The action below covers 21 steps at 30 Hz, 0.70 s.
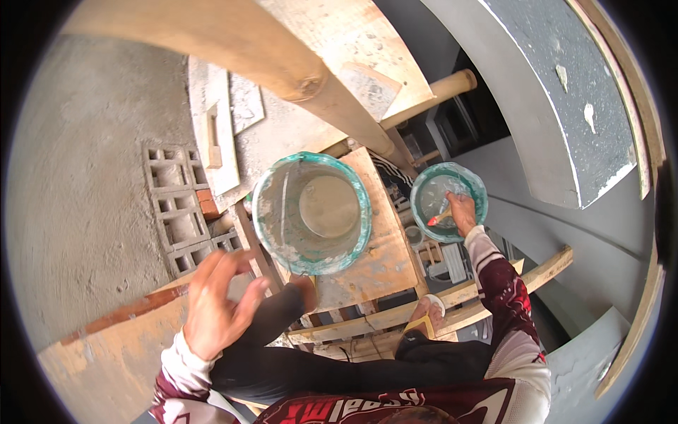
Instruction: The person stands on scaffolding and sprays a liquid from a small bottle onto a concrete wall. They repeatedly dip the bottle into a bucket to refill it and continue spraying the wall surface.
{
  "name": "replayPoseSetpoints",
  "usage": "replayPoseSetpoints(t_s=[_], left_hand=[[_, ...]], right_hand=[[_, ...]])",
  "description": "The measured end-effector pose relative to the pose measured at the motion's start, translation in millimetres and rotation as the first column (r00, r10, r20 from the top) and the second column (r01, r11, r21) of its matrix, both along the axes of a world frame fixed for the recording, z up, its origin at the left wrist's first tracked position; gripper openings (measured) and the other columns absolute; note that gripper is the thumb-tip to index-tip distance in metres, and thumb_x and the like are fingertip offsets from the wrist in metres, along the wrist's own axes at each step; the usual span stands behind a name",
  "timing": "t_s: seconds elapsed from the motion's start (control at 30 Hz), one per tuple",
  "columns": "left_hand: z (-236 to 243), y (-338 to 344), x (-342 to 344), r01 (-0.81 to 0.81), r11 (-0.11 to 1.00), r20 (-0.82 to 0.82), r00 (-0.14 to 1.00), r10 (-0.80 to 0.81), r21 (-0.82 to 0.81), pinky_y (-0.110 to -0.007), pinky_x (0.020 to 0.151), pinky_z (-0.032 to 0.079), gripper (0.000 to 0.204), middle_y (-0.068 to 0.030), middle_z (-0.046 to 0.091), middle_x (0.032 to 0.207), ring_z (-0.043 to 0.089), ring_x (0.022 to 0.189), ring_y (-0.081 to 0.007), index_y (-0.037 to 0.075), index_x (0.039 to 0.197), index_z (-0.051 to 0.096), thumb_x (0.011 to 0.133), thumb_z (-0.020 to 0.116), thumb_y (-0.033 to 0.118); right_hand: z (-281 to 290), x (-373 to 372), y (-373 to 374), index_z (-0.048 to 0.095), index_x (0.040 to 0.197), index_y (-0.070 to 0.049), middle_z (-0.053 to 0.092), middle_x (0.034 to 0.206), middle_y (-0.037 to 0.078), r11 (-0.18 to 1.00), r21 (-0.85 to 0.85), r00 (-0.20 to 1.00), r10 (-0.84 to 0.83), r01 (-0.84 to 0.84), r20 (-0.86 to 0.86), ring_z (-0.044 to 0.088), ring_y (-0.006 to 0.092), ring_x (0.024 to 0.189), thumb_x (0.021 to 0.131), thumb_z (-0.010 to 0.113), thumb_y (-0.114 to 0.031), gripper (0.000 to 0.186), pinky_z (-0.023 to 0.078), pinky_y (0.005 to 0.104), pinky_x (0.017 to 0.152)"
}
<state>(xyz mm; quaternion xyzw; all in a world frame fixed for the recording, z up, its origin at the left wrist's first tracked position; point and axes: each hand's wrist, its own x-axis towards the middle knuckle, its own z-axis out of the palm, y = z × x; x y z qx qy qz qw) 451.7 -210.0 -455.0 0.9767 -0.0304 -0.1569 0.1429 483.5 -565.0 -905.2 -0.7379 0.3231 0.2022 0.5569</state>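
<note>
My right hand (462, 213) is closed around what looks like a paintbrush (439, 217) with a red-tipped handle, held over the opening of a small green bucket (477, 180). Its bristles cannot be made out. Whitish stains coat that bucket's inside; what it rests on is hidden. My left hand (220, 300) hovers above my bent leg with its fingers apart and nothing in them. Beyond it, to the right, a larger green bucket (279, 219) stands on a plywood board (385, 244), with pale grey material at its bottom.
A thick bamboo pole (318, 81) slants across the upper middle. Hollow blocks (176, 205) and a wooden float (214, 138) lie at the left. Below my feet, gaps show between wooden slats (374, 321). A grey curved wall (530, 113) rises at the right.
</note>
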Motion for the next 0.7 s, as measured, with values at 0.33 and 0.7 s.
replayPoseSetpoints(t_s=[0.33, 0.7], left_hand=[[-79, 31, -37, -0.302, 0.903, -0.383, 0.907, 0.174, -0.305, -0.040, 0.097, 0.043, 0.076, -0.0264, 0.049, 0.128, 0.051, 0.119, -0.0328, -0.008, 0.134, 0.036, 0.083, 0.069, 0.038], [-59, 62, -8, -0.743, 0.360, -0.484, 0.651, 0.586, -0.564, -0.023, 0.051, 0.040, 0.020, 0.0022, 0.054, 0.066, 0.047, 0.052, -0.0074, 0.011, 0.079, 0.055, 0.088, 0.066, 0.025]], right_hand=[[183, 17, 12, 0.065, 0.083, 0.006, 0.064, 0.072, 0.008, 0.967, -0.135, 0.927, 0.245, -0.214, 0.285, 0.056, 0.0145, 0.066, 0.082, 0.065, -0.026, 0.032, 0.044, 0.0310, 0.063], [332, -14, 41, 0.062, 0.090, 0.006, 0.055, 0.070, 0.000, 0.893, -0.013, 0.799, 0.409, -0.450, 0.441, 0.047, 0.0065, 0.066, 0.086, 0.062, -0.021, 0.027, 0.039, 0.0238, 0.059]])
